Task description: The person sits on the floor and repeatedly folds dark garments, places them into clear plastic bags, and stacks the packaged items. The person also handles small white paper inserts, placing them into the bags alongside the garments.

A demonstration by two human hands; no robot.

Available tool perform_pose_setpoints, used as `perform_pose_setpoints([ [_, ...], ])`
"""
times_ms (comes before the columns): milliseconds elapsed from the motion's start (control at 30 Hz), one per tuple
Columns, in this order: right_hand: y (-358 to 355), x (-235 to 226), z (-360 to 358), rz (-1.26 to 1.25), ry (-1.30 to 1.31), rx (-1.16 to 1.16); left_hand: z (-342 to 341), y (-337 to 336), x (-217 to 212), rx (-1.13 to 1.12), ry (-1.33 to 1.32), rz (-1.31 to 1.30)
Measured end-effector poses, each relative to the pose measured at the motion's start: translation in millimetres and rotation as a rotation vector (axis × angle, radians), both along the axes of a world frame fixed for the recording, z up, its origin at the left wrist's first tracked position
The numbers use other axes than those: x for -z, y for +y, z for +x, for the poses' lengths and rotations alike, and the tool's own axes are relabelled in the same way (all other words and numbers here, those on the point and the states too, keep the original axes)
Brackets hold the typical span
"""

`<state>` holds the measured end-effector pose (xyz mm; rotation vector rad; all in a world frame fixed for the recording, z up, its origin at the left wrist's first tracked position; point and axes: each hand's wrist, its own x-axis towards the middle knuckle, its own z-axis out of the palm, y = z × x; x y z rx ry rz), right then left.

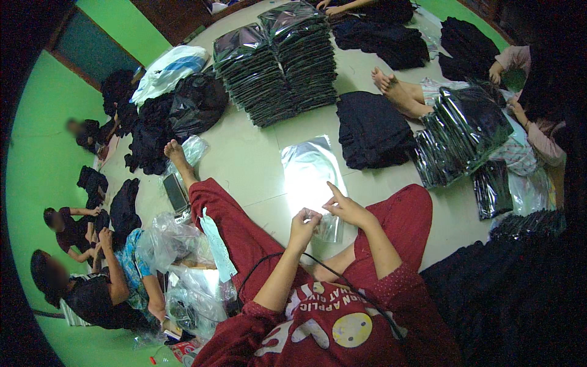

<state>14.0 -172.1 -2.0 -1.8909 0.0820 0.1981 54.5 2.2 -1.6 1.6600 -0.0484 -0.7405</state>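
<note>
My left hand [304, 227] is raised over my lap with its fingers curled together in a pinch; what they hold, if anything, is too small to make out. Close beside it, my right hand [350, 211] has the index finger stretched out and the thumb reaching toward the left fingertips. Under the hands a piece of clear plastic [331, 228] lies between my legs, and I cannot tell whether either hand touches it. Just beyond my fingers, shiny clear plastic bags [310, 162] lie flat on the floor, reflecting bright light.
Tall stacks of bagged black garments [275, 73] stand ahead. A folded black pile [373, 131] and more bagged garments [458, 134] lie to the right. Loose plastic [177, 244], a phone [176, 192] and a pale teal strip [217, 244] are left. Other people sit around; a dark cable crosses my lap.
</note>
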Motion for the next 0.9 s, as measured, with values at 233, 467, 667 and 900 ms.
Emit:
perform_pose_setpoints([
  [233,4.7,-6.7,-1.0,0.108,-0.040,0.004,-8.5,-11.6,1.1,0.075,-0.402,0.127],
  [467,5.3,-4.6,-1.7,-0.013,-0.076,0.002,-9.9,-6.4,-12.3,0.167,-0.014,-0.185],
  [667,5.4,-12.4,-2.2,-0.011,-0.063,-0.004,-17.4,3.4,-13.3,-0.030,0.242,-0.270],
  [900,-6.7,-44.6,5.1,0.072,-0.085,0.082,-11.0,-8.3,-19.6,-0.177,0.226,-0.265],
])
